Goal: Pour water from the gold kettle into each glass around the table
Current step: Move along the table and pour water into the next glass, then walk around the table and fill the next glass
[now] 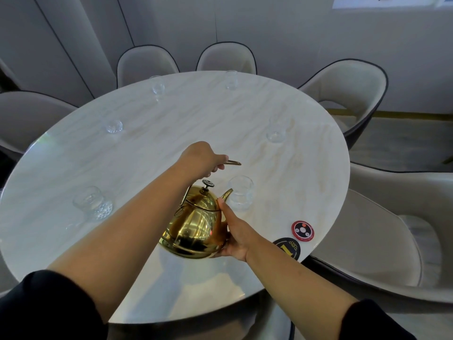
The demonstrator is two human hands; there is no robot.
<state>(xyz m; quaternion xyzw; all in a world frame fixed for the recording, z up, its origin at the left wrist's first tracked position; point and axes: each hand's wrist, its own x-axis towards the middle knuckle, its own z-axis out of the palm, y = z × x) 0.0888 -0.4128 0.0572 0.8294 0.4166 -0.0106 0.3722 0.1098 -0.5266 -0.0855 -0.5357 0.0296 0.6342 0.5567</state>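
The gold kettle (pixel 196 224) hangs tilted above the round marble table (pixel 147 148), its spout touching the rim of a clear glass (pixel 241 192) near the table's right side. My left hand (pixel 202 159) grips the kettle's thin wire handle from above. My right hand (pixel 236 233) cups the kettle's body from the lower right, thumb lying along the spout's base. Several other clear glasses stand around the table: one at the near left (pixel 92 202), one at the left (pixel 114 125), two at the far edge (pixel 157 85) (pixel 231 79), and one at the right (pixel 276 134).
A red and black round call button (pixel 302 230) and a black round table marker (pixel 286 249) lie at the table's near right edge. Several beige padded chairs (pixel 348 94) ring the table closely. A panelled wall stands behind.
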